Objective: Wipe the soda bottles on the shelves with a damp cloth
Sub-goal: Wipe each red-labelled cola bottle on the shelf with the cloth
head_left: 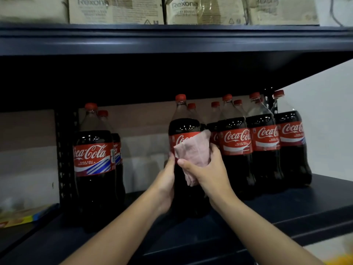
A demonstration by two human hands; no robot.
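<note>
Dark shelf holds upright bottle dead ahead, long axis vertical; left hand grips its side, right hand presses bunched cloth on label.

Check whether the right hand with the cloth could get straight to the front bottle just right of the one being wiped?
Probably yes. The right hand presses the pink cloth on the held bottle, and the neighbouring bottle stands right beside it in the front row with nothing in front of it.
</note>
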